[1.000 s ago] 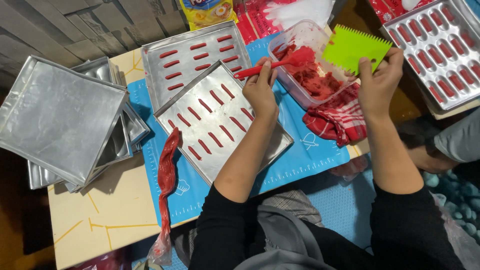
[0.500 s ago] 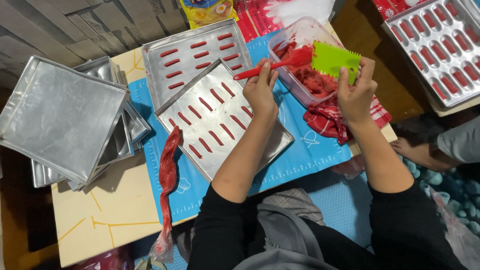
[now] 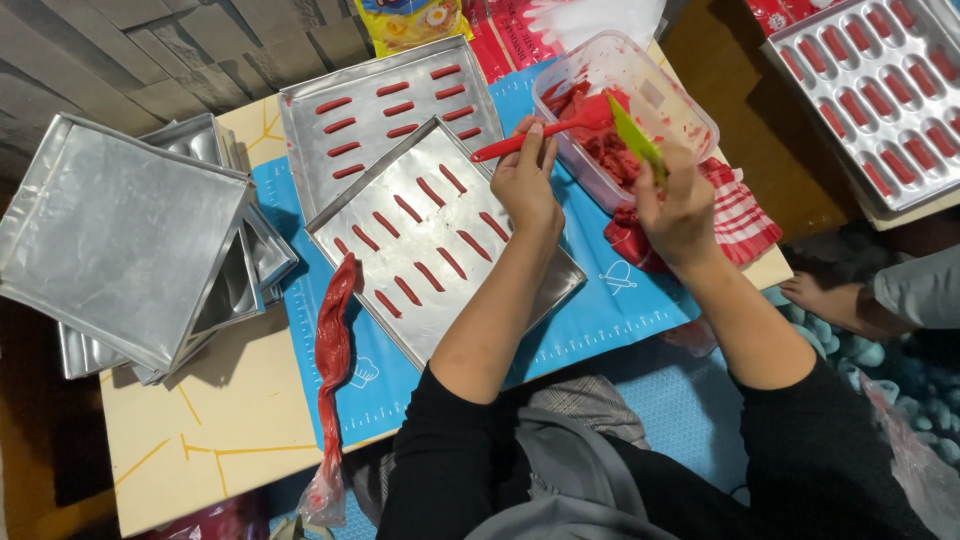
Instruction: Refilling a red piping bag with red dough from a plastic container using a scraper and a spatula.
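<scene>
My left hand point(image 3: 527, 180) grips a red spatula point(image 3: 545, 131) whose blade rests in the red batter inside a clear plastic tub point(image 3: 668, 105). My right hand point(image 3: 678, 210) holds a green scraper point(image 3: 635, 136) edge-on against the spatula blade over the tub. Under my left forearm lies a metal baking tray point(image 3: 432, 235) with several short red piped strips. A second tray point(image 3: 385, 110) with similar strips sits behind it. A limp piping bag point(image 3: 333, 350) with red batter lies to the left on the blue mat point(image 3: 600, 310).
A stack of upturned metal trays point(image 3: 120, 240) sits at the left of the table. A red-and-white checked cloth point(image 3: 735, 215) lies under the tub. Another tray with moulded red strips point(image 3: 880, 90) stands at the upper right. A person's bare foot point(image 3: 815, 295) rests on the floor at right.
My right hand brought the green scraper down from above the tub and turned it edge-on against the spatula blade. My left hand stayed on the spatula.
</scene>
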